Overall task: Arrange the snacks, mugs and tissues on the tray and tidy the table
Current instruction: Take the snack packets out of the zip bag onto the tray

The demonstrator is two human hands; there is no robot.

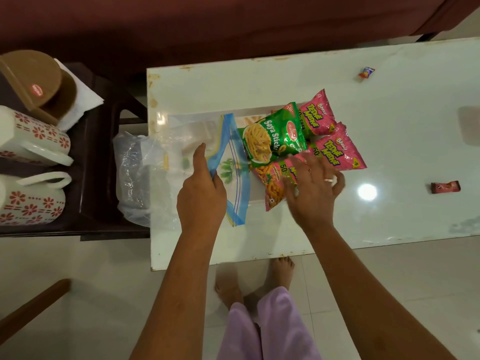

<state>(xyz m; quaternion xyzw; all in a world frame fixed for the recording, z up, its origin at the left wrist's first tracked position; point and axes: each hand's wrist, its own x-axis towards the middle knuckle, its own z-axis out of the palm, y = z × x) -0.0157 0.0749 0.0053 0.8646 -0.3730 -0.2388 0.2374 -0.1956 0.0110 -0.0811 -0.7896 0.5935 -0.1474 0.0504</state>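
**Pink and green snack packets under the right hand**

Glossy white surface is carrying a green packet and three pink packets lying on a tray. The right hand is hovering over the nearest pink one, fingers spread apart. The left hand is pinching the blue edge of a clear zip bag. Two patterned mugs are lying on a dark side stand, well apart.

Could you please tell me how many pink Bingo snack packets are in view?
3: upper packet beside the green Soya Sticks pack, middle packet, and one partly under the right hand. More could be hidden.
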